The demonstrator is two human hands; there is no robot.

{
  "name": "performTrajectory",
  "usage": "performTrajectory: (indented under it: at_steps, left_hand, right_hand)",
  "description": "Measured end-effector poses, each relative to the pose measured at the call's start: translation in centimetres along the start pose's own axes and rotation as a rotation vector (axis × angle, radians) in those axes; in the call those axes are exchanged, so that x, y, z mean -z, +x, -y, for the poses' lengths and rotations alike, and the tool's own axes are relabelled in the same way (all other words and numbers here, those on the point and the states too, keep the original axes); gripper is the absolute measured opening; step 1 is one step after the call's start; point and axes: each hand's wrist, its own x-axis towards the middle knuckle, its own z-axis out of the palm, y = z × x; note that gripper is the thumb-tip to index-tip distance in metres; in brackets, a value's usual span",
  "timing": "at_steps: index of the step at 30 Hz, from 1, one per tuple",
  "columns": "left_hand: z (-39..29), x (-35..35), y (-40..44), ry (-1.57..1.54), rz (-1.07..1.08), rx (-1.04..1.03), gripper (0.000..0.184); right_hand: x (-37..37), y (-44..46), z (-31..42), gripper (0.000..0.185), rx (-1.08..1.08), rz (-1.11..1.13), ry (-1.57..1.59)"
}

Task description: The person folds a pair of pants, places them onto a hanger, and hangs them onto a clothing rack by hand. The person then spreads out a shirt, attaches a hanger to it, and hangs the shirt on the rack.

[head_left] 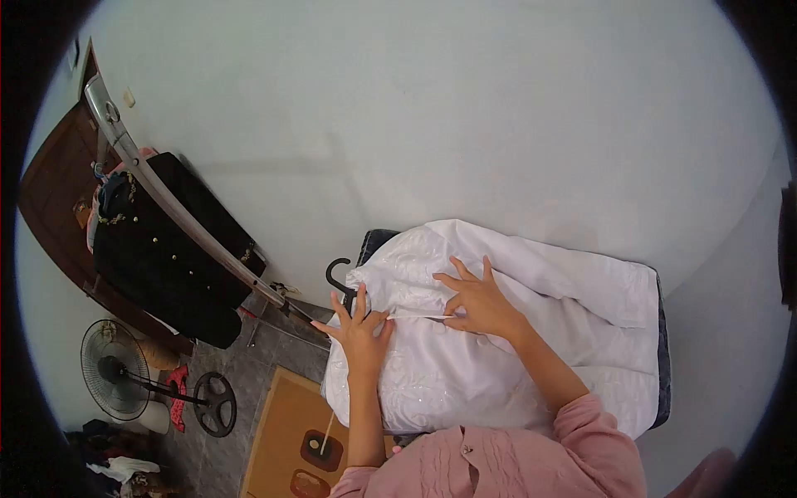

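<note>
A white long-sleeved garment (448,365) with shiny embroidery lies spread out in front of me, a black hanger (339,272) hooking out at its collar. Between my hands a thin white tape (419,315), like a measuring tape, is stretched straight across the upper part of the garment. My left hand (359,336) pinches one end near the collar between thumb and forefinger, its other fingers spread. At the other end my right hand (481,307) pinches the tape over the garment's middle, other fingers raised. Any markings on the tape are too small to read.
The garment rests on a dark-edged padded surface (663,365) against a pale wall (498,116). On the left, a black embroidered garment (158,249) hangs from a metal rail (174,199). A standing fan (116,369) and a brown patterned mat (282,407) are on the floor.
</note>
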Motion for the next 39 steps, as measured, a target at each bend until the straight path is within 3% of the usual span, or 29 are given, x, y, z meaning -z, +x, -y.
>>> performTrajectory:
  at_steps: [7, 12, 14, 17, 19, 26, 28, 35, 39]
  left_hand:
    - [-0.3, 0.3, -0.1, 0.046, -0.052, 0.031, 0.012]
    - [-0.5, 1.3, -0.3, 0.063, 0.042, 0.075, 0.017]
    - [-2.5, 3.2, -0.4, -0.026, 0.118, 0.039, 0.029]
    - [-4.9, 3.2, -1.3, -0.062, 0.185, -0.117, 0.036]
    - [-5.2, 1.7, -1.4, -0.079, 0.190, -0.095, 0.036]
    - [-4.1, -1.8, -1.4, -0.021, 0.253, -0.082, 0.039]
    - [-3.9, -2.5, -1.9, -0.075, 0.138, -0.106, 0.040]
    - [-3.2, -3.0, -2.5, -0.067, 0.122, -0.256, 0.038]
    - [-3.2, -2.2, -2.3, -0.180, 0.157, -0.235, 0.025]
  right_hand:
    - [0.5, 0.1, 0.5, 0.016, 0.004, 0.120, -0.005]
    - [-1.1, 0.2, -1.1, 0.014, 0.020, 0.012, 0.393]
    - [-1.1, 0.3, -1.0, 0.014, -0.010, 0.002, 0.413]
    - [-1.3, 0.3, -0.9, 0.016, 0.002, 0.004, 0.438]
    - [-1.4, 0.2, -0.6, 0.018, 0.041, 0.014, 0.442]
    - [-2.3, -0.8, 0.9, 0.012, 0.148, 0.091, -0.042]
    - [-2.3, -0.9, 1.0, 0.012, 0.134, 0.069, -0.165]
    - [-2.8, -0.9, 1.6, 0.015, 0.178, -0.009, -0.234]
    - [-3.0, -1.4, 0.7, 0.019, 0.149, -0.103, -0.045]
